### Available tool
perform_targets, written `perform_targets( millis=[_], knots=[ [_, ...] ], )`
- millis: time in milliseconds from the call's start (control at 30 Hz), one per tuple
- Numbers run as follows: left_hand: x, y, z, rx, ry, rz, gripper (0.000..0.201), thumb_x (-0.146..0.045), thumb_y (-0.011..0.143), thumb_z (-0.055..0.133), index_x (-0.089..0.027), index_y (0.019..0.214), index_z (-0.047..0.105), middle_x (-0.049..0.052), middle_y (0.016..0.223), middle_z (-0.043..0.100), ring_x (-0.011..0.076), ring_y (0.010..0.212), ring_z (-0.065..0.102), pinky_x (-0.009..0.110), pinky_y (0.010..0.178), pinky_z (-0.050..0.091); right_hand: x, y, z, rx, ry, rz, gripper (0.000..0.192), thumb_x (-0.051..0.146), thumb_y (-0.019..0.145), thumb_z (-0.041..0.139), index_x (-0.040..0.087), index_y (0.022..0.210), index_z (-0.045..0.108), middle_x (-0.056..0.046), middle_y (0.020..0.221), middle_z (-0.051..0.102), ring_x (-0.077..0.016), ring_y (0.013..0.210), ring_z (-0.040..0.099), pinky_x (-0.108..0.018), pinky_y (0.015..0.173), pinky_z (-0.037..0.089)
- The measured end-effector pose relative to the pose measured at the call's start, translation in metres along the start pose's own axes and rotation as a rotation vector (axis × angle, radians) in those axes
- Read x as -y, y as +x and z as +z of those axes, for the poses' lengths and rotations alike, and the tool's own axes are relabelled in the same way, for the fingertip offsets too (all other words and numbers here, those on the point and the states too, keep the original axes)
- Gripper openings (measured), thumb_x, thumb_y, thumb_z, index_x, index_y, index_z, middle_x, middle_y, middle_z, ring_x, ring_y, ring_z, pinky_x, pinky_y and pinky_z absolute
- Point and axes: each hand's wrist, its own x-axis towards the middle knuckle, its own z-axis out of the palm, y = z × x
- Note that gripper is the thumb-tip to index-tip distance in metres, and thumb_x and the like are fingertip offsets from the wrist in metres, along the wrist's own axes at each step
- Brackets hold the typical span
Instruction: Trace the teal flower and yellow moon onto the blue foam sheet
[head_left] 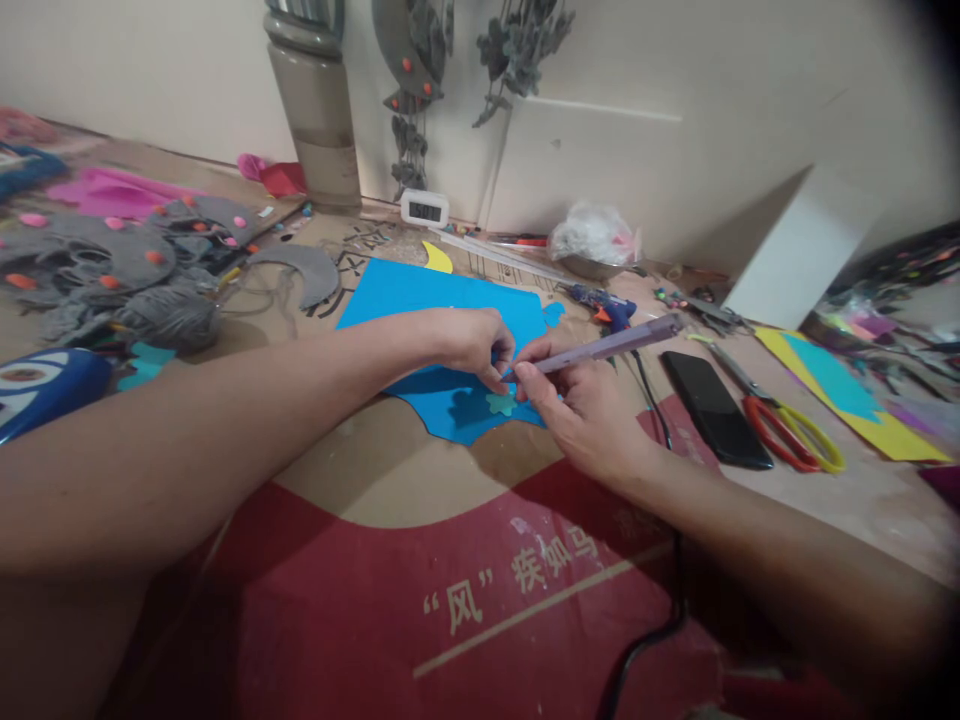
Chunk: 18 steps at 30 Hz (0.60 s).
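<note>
A bright blue sheet (pixel 442 290) with a wavy cut lower edge lies on the printed cardboard. My right hand (pixel 581 395) grips a slim purple pen (pixel 607 345), its tip pointing left toward my other hand. My left hand (pixel 480 345) is above the sheet, fingers bent and closed together close to the pen tip. Whatever is between those fingers is too hidden to make out. Just below the fingertips, a small teal flower-shaped cutout (pixel 501 403) rests on the sheet near its lower edge.
Right of my hands are a glue gun (pixel 611 308) with a black cord, a black phone (pixel 712 408) and scissors (pixel 787 430). A grey crescent (pixel 304 272) and grey yarn (pixel 169 320) lie left. Behind stand a small clock (pixel 424 208) and a bottle (pixel 315 120).
</note>
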Motion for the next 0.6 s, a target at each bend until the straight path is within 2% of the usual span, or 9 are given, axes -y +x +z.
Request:
perform_targets(
  millis=[233, 433, 600],
  knots=[
    [-0.011, -0.006, -0.005, 0.044, 0.086, -0.083, 0.017, -0.033, 0.073, 0.071, -0.021, 0.086, 0.07, -0.001, 0.079, 0.06, 0.0155, 0.08, 0.052, 0.024, 0.071, 0.04, -0.013, -0.002, 0.014, 0.008, 0.044, 0.019, 0.034, 0.036, 0.099, 0.046, 0.02, 0.071, 0.056, -0.003, 0.079, 0.06, -0.0143, 0.07, 0.056, -0.029, 0.067, 0.045],
    [-0.009, -0.003, -0.005, 0.064, 0.051, -0.077, 0.015, -0.032, 0.072, 0.07, -0.021, 0.083, 0.07, -0.002, 0.078, 0.065, 0.014, 0.072, 0.054, 0.025, 0.07, 0.043, -0.014, -0.002, 0.016, 0.029, 0.068, 0.048, 0.038, 0.039, 0.098, 0.048, 0.019, 0.068, 0.06, -0.004, 0.088, 0.064, -0.0137, 0.071, 0.058, -0.029, 0.071, 0.047],
    [-0.011, -0.006, -0.005, 0.052, 0.035, -0.084, 0.013, -0.027, 0.072, 0.07, -0.02, 0.082, 0.069, -0.003, 0.08, 0.068, 0.015, 0.073, 0.055, 0.025, 0.068, 0.041, -0.014, -0.002, 0.016, 0.041, 0.057, 0.051, 0.036, 0.035, 0.098, 0.05, 0.018, 0.067, 0.06, -0.004, 0.087, 0.063, -0.0126, 0.07, 0.058, -0.028, 0.07, 0.047]
  ],
)
